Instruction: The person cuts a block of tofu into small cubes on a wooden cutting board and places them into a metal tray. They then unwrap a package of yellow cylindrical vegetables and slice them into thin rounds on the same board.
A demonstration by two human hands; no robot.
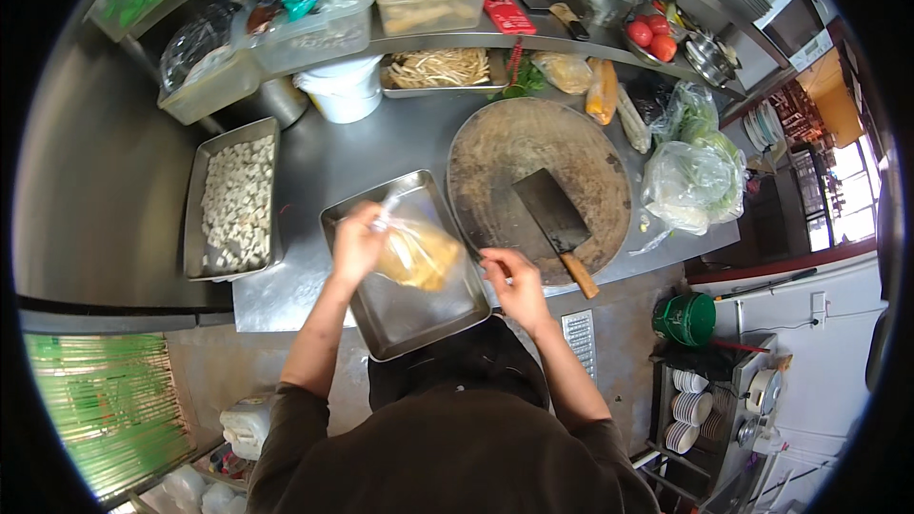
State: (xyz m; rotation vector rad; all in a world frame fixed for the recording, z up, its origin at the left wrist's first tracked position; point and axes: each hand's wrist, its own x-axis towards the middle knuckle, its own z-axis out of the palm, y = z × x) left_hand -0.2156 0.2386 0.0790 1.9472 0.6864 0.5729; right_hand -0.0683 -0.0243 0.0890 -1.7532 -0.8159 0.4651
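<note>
My left hand (357,246) is closed round the gathered neck of a clear plastic bag (419,255). Yellowish food is inside it, blurred by motion, so its kind is unclear. The bag hangs above a rectangular metal tray (381,326) at the front edge of the steel counter. Beside the tray's right rim is my right hand (514,284), its fingers curled and thumb close to them; what they pinch, if anything, I cannot make out. A cleaver (557,217) with a wooden handle lies on the round chopping block (495,148) to the right.
A tray of white cubes (238,195) stands at left. Behind are a white bucket (345,90) and a tray of pale strips (438,69). Bagged greens (695,171) lie at right. Overhead, a shelf (409,41) holds tubs and tomatoes (650,35). A green bucket (684,319) sits lower right.
</note>
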